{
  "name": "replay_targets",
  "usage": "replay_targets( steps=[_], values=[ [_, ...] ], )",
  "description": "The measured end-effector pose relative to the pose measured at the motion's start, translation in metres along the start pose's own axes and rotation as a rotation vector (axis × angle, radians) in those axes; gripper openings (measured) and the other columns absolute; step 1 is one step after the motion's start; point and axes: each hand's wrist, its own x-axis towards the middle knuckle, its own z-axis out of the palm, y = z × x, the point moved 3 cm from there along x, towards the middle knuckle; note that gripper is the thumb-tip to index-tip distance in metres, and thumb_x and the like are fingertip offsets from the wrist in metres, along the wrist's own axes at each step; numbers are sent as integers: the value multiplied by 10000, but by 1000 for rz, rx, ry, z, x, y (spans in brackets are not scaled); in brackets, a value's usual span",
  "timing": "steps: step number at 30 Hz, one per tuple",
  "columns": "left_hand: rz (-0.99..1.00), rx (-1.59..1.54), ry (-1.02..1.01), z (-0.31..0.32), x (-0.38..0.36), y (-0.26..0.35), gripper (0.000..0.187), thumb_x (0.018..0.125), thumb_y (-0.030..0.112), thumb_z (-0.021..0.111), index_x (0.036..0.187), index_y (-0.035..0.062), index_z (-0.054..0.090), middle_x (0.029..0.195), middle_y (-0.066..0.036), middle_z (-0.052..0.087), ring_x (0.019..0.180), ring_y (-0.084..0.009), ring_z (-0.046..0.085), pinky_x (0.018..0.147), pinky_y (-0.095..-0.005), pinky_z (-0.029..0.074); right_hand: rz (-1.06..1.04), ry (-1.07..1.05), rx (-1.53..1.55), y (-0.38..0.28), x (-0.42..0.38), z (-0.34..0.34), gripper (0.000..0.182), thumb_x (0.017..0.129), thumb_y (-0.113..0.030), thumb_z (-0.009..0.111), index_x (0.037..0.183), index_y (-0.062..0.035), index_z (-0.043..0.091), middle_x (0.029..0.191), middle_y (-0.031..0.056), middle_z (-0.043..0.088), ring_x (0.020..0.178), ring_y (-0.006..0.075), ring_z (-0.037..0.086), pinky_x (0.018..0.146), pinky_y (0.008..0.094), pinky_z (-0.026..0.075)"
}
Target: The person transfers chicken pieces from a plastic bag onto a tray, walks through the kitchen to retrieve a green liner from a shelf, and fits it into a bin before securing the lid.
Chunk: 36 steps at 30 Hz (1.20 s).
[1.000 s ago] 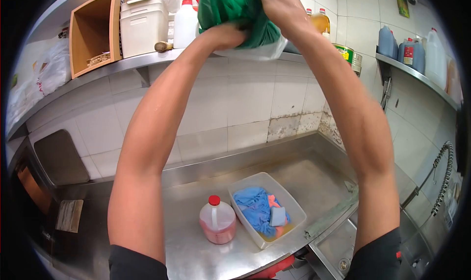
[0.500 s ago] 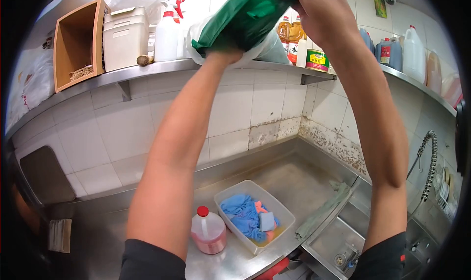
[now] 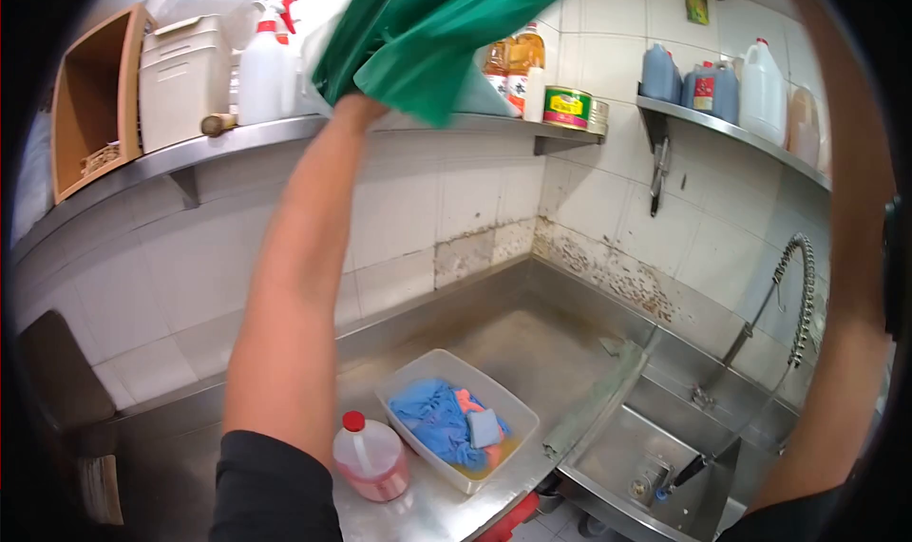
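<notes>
A green plastic sheet or bag [image 3: 418, 53] stretches across the top of the view, blurred by motion, in front of the shelf. My left hand [image 3: 361, 108] reaches up into it. The folds cover its fingers, so its grip cannot be seen. My right forearm [image 3: 850, 285] rises along the right edge, with the hand itself beyond the top of the frame. Behind the green plastic, part of a whitish translucent bag [image 3: 312, 91] shows on the shelf.
The steel shelf [image 3: 271, 135] holds spray bottles [image 3: 263, 81], a lidded bin [image 3: 185, 86], a wooden box [image 3: 95, 95], oil bottles [image 3: 522, 62] and a can [image 3: 567, 108]. Below are a tub of blue cloths [image 3: 522, 418], a pink-liquid jug [image 3: 372, 458] and a sink [image 3: 655, 447].
My right hand has moved right and up out of view. The green plastic has been drawn out wider over my left hand, and the view has turned to the right.
</notes>
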Motion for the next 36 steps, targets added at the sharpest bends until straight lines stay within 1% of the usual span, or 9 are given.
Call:
replay_targets(
  steps=[3,11,20,26,29,30,31,33,36],
  values=[
    [-1098,542,-816,-37,41,57,895,851,488,546,1514,20,169,1578,-161,184,1420,-362,263,1118,-455,337,-52,180,-312,16,13,-110,332,984,-280,450,1096,-9,605,955,141,594,797,241,541,748,331,480],
    [-796,671,-744,-30,24,23,433,887,269,442,1220,44,602,1307,-232,533,1163,-395,562,963,-493,468,224,597,-1635,35,-71,-534,422,931,-404,457,1097,-63,643,1090,198,625,996,367,573,874,422,462],
    [-588,558,-777,-36,-37,-91,392,897,286,442,1027,-26,641,1092,-310,619,1037,-444,604,890,-512,471,642,282,-2028,-39,-150,-677,545,892,-489,413,1250,-124,603,1291,241,559,1193,465,519,1011,500,407],
    [-663,133,-258,-153,87,369,446,901,283,597,1174,-69,620,1141,-271,633,1061,-393,603,943,-426,464,837,280,-1971,-93,-151,-737,627,843,-567,469,1161,-61,659,1248,271,581,1204,442,521,1013,465,414],
    [-711,-478,24,-117,37,510,386,984,138,396,1284,-38,563,1270,-171,594,1167,-256,568,1046,-356,398,680,100,-1908,-132,-147,-791,588,854,-543,523,859,22,687,868,188,696,872,293,671,813,408,487],
    [-680,-430,29,-107,31,603,352,982,185,395,1079,-65,623,1130,-157,639,1050,-268,602,946,-403,462,703,127,-1854,-154,-153,-807,547,874,-506,530,856,21,676,845,157,694,837,256,668,781,387,488],
    [-492,-1091,26,-79,33,691,386,996,248,399,1054,-55,632,1082,-155,640,1045,-252,598,930,-384,466,723,158,-1804,-177,-159,-813,507,895,-468,538,853,21,665,823,125,692,803,219,664,748,366,490],
    [-855,-1302,-330,-58,52,891,252,886,186,609,1055,5,656,1003,-120,629,977,-237,598,902,-364,472,714,242,-1801,-237,-182,-775,358,899,-312,529,857,13,675,759,111,662,699,192,628,638,338,480],
    [-670,-1536,-672,-22,48,1126,788,774,173,764,1447,76,365,1461,-213,297,1348,-345,347,1082,-438,337,674,347,-1654,-311,-210,-798,263,905,-186,517,817,2,678,652,73,616,554,155,574,504,305,450]
  ],
)
